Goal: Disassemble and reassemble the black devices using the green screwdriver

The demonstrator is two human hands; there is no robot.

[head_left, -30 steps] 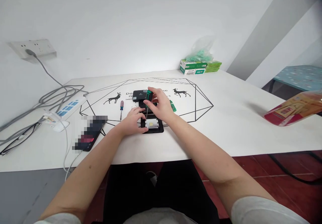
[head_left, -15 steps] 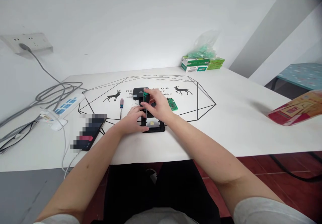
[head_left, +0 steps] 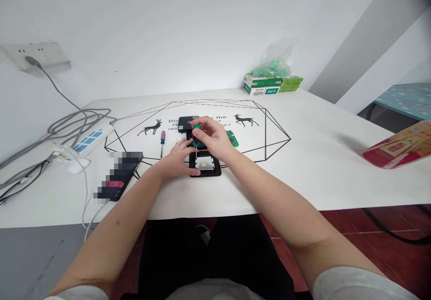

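Note:
My right hand (head_left: pixel 215 137) is wrapped round the green-and-black handle of a screwdriver (head_left: pixel 196 131). The screwdriver stands upright, its thin shaft pointing down into a black device casing (head_left: pixel 215 171). Inside the casing lies a silvery metal plate with a small yellowish square in its middle. My left hand (head_left: pixel 177 160) holds the casing at its left side, thumb near the front and fingers further back beside the shaft. Beyond the casing lies a black cover (head_left: pixel 184 125) with a small label. A green circuit board (head_left: pixel 232 138) shows partly behind my right hand.
A second screwdriver (head_left: pixel 163 143) lies left of my hands. Nearer the left edge are a phone (head_left: pixel 126 174), a white power strip (head_left: pixel 89 142) and coiled grey cable. Green-and-white boxes (head_left: pixel 262 84) stand at the back right. A red-and-yellow package (head_left: pixel 397 147) sits at far right.
My right hand has shifted its hold on the screwdriver, with the fingers now closer round the top of the handle. My left hand stays at the casing.

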